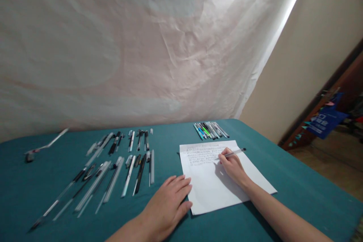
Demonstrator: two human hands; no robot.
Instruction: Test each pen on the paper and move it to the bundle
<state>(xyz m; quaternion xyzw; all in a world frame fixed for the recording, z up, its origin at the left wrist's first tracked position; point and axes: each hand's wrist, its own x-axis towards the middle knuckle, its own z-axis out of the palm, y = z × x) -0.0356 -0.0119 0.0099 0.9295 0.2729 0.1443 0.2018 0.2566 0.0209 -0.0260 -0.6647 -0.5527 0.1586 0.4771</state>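
Observation:
My right hand point(233, 165) is closed around a pen point(237, 152), its tip toward the white paper point(227, 193). Several lines of small handwriting point(202, 153) cover the upper part of the sheet; the words are too small to read. My left hand point(170, 204) lies flat, fingers stretched out, with its fingertips at the left edge of the paper. Nothing shows in that hand. Just left of it lie disassembled pens, among them a white pen barrel point(128, 176) and a black one point(140, 174).
More pen parts point(93, 185) spread over the left of the green tabletop point(283, 166). Beyond the paper lies a row of pens point(211, 130). A thin stick-like object point(48, 145) rests far left. Hanging cloth point(141, 53) backs the table; a blue bag point(326, 119) hangs at right.

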